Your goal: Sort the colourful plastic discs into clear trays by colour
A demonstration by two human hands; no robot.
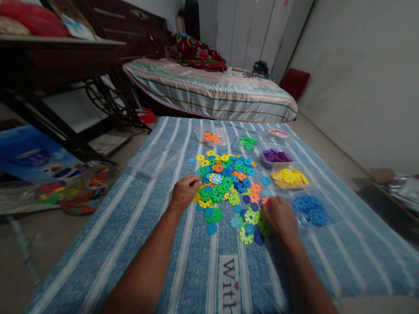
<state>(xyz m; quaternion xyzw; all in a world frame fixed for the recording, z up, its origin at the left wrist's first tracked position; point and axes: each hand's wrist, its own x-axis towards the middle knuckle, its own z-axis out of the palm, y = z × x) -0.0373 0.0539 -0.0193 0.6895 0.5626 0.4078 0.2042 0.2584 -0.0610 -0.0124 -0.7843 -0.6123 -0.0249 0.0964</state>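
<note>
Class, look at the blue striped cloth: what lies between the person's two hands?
In the head view, green, blue and yellow toy discs lie on the cloth between the left hand and right hand.

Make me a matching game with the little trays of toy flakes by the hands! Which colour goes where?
Trays:
1. purple flakes
2. yellow flakes
3. blue flakes
4. green flakes

Places:
A. closest to the right hand
B. between the purple and the blue ones
C. far row, next to the orange flakes
D. just behind the yellow ones

Pairs: 1-D, 2-B, 3-A, 4-C
</note>
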